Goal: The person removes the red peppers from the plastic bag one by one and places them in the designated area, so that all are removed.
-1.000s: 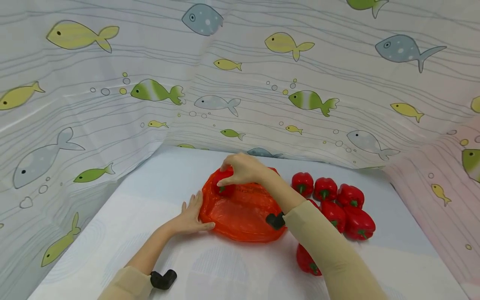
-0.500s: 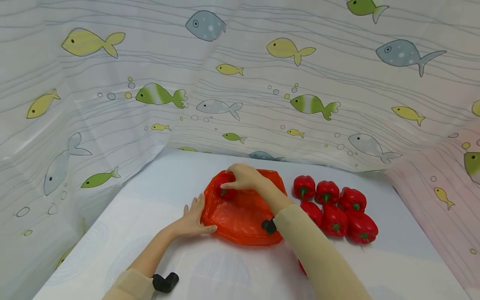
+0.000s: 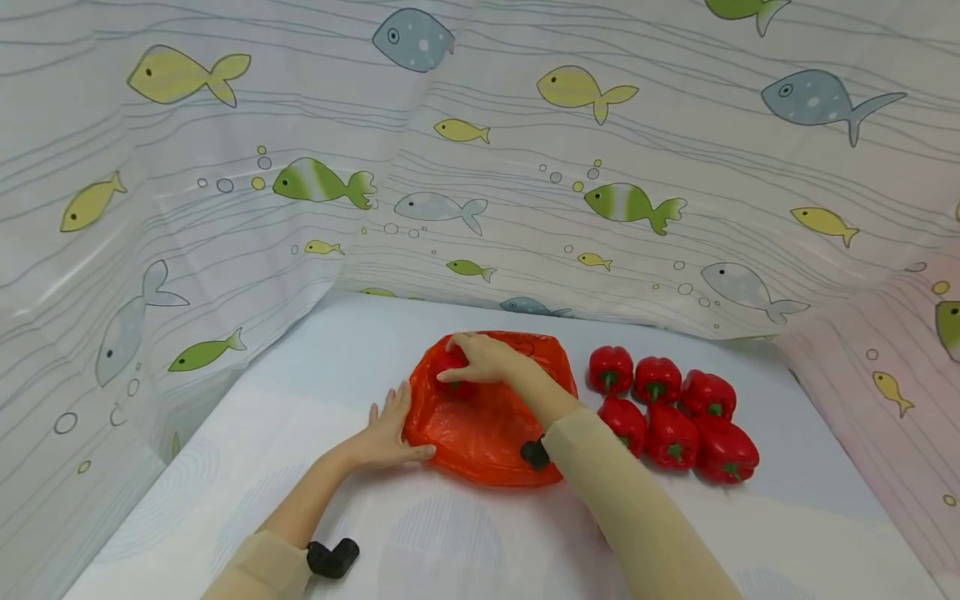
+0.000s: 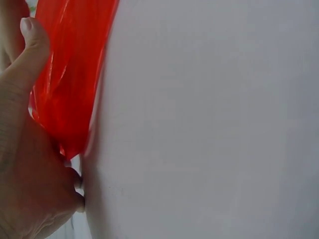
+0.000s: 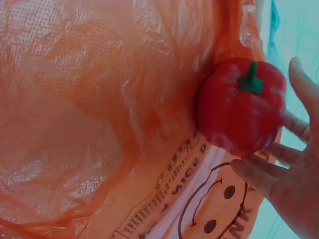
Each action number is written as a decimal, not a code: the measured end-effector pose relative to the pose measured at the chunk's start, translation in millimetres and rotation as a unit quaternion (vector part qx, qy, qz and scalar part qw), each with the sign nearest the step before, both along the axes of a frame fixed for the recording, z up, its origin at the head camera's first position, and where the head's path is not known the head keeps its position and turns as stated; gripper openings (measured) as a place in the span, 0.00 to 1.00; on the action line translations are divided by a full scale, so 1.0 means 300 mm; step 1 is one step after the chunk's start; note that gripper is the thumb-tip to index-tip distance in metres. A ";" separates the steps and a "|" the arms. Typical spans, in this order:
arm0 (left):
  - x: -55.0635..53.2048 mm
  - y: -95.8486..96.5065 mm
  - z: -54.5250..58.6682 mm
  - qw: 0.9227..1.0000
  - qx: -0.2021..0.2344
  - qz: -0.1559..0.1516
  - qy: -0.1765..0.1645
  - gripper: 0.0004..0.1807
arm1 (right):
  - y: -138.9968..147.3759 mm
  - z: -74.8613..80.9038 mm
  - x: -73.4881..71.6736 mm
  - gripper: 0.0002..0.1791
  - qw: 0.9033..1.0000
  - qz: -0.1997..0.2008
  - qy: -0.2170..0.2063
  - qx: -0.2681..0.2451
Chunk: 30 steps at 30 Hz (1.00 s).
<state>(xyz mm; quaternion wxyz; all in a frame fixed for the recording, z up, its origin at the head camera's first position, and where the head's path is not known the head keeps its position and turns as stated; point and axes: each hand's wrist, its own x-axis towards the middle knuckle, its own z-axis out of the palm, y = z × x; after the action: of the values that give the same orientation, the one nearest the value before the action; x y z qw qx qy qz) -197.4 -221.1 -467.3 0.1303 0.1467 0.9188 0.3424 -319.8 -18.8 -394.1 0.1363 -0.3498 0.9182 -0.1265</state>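
An orange-red plastic bag (image 3: 487,429) lies spread wide on the table, its inside facing up; a smiley print shows in the right wrist view. Inside its far left part sits a red bell pepper (image 5: 239,109) with a green stem. My right hand (image 3: 487,358) reaches over the bag to this pepper. In the right wrist view the fingers (image 5: 264,174) are extended along the pepper's side, and the thumb stands apart from it. My left hand (image 3: 382,437), fingers spread, rests at the bag's left edge, thumb along the near rim.
Right of the bag, several red bell peppers (image 3: 672,437) lie grouped in two rows. The right sleeve (image 3: 630,500) passes in front of them and mostly hides another near the front. A fish-patterned curtain (image 3: 525,167) encloses the white table (image 3: 315,342) at the back and sides.
The right hand has come lower over the pepper in the bag, and its forearm has shifted a little left. The left hand keeps its place at the bag's edge. The head view has tilted slightly.
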 end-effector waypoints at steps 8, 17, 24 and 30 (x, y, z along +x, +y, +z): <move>0.000 0.001 0.004 1.000 -0.005 0.001 0.007 0.65 | -0.008 -0.001 0.006 0.42 0.999 -0.039 -0.024 0.012; -0.005 0.001 -0.004 1.000 -0.008 -0.001 0.011 0.65 | 0.001 -0.032 0.014 0.48 0.996 -0.057 -0.073 -0.011; -0.004 0.002 -0.004 1.000 -0.009 0.002 0.010 0.66 | -0.006 -0.050 0.011 0.50 0.998 -0.039 -0.037 -0.031; -0.002 0.001 -0.002 1.000 -0.012 0.007 0.010 0.66 | -0.013 -0.053 0.017 0.48 0.999 -0.025 -0.001 -0.040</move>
<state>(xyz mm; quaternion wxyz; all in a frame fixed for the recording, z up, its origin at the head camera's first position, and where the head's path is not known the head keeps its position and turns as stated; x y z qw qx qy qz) -198.0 -220.7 -467.9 0.1205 0.1425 0.9251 0.3306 -314.6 -22.7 -410.0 0.1202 -0.3321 0.9206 -0.1667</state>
